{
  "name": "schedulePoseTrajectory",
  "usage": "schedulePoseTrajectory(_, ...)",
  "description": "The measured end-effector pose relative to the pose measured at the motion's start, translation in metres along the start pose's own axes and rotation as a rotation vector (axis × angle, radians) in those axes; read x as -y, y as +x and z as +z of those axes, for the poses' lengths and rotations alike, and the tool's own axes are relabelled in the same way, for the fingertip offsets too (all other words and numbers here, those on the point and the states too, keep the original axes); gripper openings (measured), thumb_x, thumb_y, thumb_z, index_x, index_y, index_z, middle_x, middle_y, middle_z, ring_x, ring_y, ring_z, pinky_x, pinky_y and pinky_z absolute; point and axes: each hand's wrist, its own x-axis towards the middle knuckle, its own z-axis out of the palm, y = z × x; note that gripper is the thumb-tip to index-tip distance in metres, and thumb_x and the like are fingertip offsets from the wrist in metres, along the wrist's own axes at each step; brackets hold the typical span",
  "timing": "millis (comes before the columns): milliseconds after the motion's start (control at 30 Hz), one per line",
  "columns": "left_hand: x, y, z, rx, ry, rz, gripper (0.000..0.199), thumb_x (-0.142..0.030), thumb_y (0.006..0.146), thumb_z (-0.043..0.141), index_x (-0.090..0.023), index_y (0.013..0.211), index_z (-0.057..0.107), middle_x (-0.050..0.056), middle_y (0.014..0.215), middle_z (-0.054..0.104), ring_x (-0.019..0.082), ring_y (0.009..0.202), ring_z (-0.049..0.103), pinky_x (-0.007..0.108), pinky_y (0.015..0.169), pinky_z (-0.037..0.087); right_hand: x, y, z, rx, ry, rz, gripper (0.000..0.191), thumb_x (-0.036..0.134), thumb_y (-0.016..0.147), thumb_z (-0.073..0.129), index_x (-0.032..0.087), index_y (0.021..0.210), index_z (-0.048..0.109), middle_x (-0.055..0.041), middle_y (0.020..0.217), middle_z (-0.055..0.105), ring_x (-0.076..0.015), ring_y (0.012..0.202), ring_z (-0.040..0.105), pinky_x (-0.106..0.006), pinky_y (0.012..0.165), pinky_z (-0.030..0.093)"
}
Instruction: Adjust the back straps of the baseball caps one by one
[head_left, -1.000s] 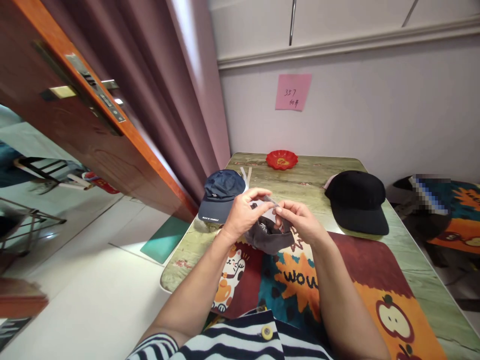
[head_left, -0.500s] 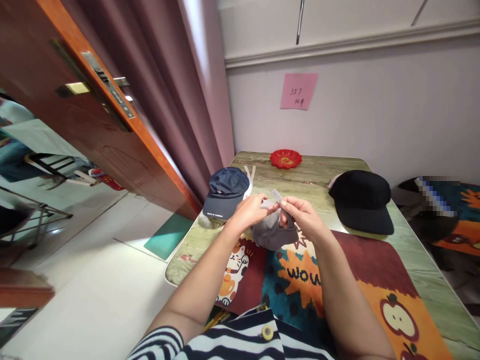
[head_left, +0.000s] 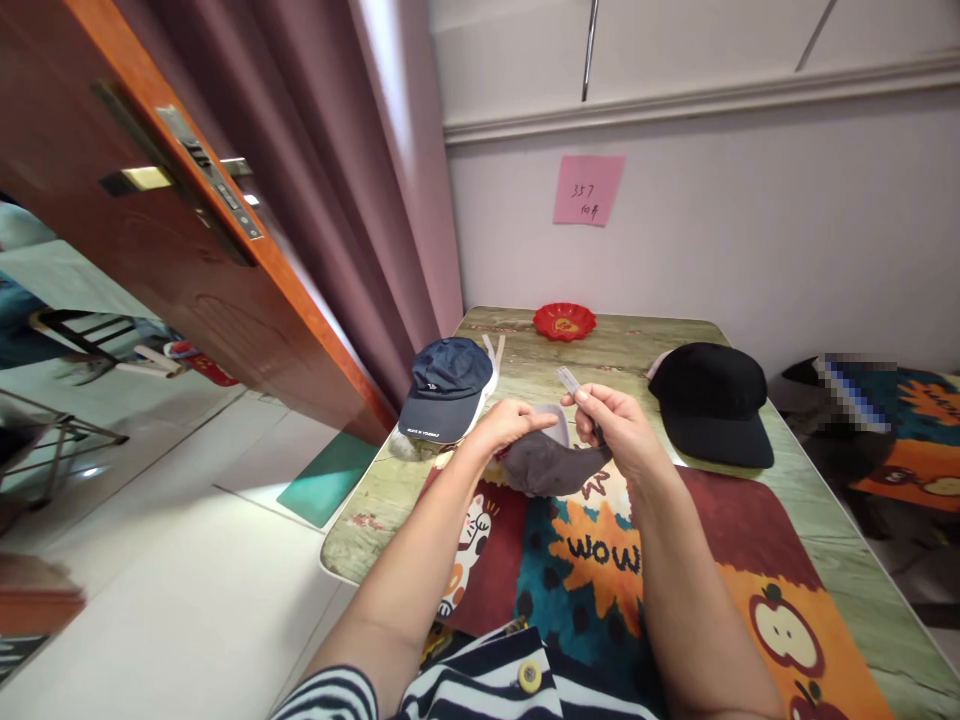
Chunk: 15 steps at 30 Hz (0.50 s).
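Note:
A grey cap [head_left: 547, 466] hangs between my two hands above the patterned mat. My left hand [head_left: 514, 424] is closed on its left side, near a pale band inside the cap. Pinched in my right hand [head_left: 611, 420] are the cap's right end and a whitish strip [head_left: 568, 379] that sticks up past the fingertips. A navy cap [head_left: 448, 390] lies to the left, with pale strips [head_left: 495, 350] standing at its back edge. On the right side of the table rests a black cap [head_left: 709, 400].
A red scalloped dish [head_left: 564, 322] sits at the back of the wooden table [head_left: 637, 350]. The mat [head_left: 750, 510] covers the near part. A wooden door [head_left: 225, 310] stands at the left, beside a purple curtain [head_left: 375, 190]. A pink note is on the wall.
My hands have moved apart. The grey cap has turned and its right end now stretches toward my right hand; the pale band inside shows more. The view has shifted slightly.

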Motion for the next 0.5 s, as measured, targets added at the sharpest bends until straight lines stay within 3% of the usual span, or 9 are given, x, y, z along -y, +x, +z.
schedulePoseTrajectory(100, -0.005, -0.018, -0.01, 0.022, -0.204, -0.017, 0.043, -0.055, 0.063, 0.084, -0.017, 0.072, 0.064, -0.006, 0.054, 0.049, 0.007, 0.043, 0.038, 0.022, 0.044, 0.024, -0.001, 0.002, -0.002, 0.003, -0.04, 0.004, 0.04, 0.057, 0.082, 0.069, 0.017, 0.086, 0.066, 0.0049, 0.054, 0.051, -0.0075, 0.044, 0.043, -0.02, 0.042, 0.03)
schedulePoseTrajectory(233, -0.019, -0.028, -0.008, -0.084, -0.388, 0.121, 0.043, -0.053, 0.067, 0.082, -0.015, 0.08, 0.066, -0.004, 0.064, 0.054, 0.005, 0.047, 0.039, 0.02, 0.045, 0.028, -0.005, 0.002, 0.004, 0.084, -0.156, 0.051, 0.036, 0.053, 0.083, 0.067, 0.018, 0.081, 0.06, 0.0038, 0.058, 0.056, -0.0074, 0.045, 0.044, -0.02, 0.043, 0.032)
schedulePoseTrajectory(333, -0.025, -0.03, 0.001, -0.083, -0.456, 0.237, 0.039, -0.049, 0.074, 0.078, -0.013, 0.086, 0.069, 0.0, 0.077, 0.062, 0.006, 0.055, 0.046, 0.02, 0.051, 0.035, -0.012, 0.003, 0.011, 0.115, -0.207, 0.091, 0.032, 0.049, 0.083, 0.066, 0.02, 0.077, 0.053, 0.0047, 0.062, 0.055, -0.0073, 0.045, 0.044, -0.02, 0.042, 0.032)
schedulePoseTrajectory(500, -0.024, -0.037, 0.007, -0.084, -0.479, 0.284, 0.029, -0.036, 0.074, 0.078, -0.013, 0.091, 0.071, 0.003, 0.089, 0.066, 0.01, 0.071, 0.057, 0.021, 0.061, 0.044, -0.02, 0.006, 0.014, 0.102, -0.221, 0.102, 0.029, 0.045, 0.084, 0.061, 0.019, 0.073, 0.055, 0.0046, 0.057, 0.052, -0.0067, 0.043, 0.041, -0.019, 0.04, 0.029)
